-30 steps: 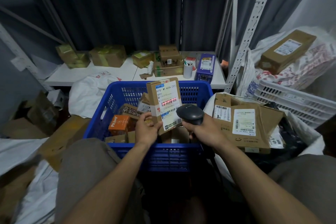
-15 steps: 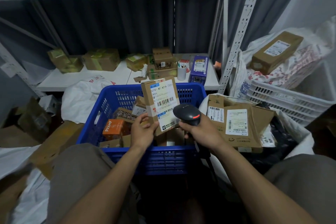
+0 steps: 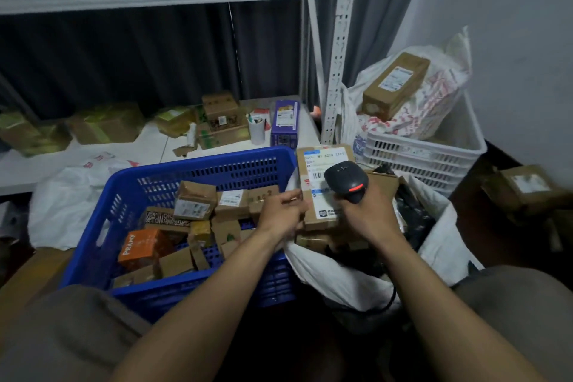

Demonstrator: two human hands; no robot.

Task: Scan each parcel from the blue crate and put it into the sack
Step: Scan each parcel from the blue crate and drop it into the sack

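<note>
The blue crate stands in front of my knees with several small cardboard parcels inside, among them an orange box. My left hand grips the lower left edge of a brown labelled parcel held over the mouth of the white sack, just right of the crate. My right hand grips a black handheld scanner, which covers part of the parcel's label. More parcels lie in the sack beneath, mostly hidden.
A white crate with a printed bag and a long brown box stands at the right. A low white shelf behind holds boxes, a cup and a purple carton. A cardboard box sits at the far right.
My left hand has carried the labelled parcel from above the crate rightward to over the sack. My right hand with the scanner has moved right alongside it. The view has swung right.
</note>
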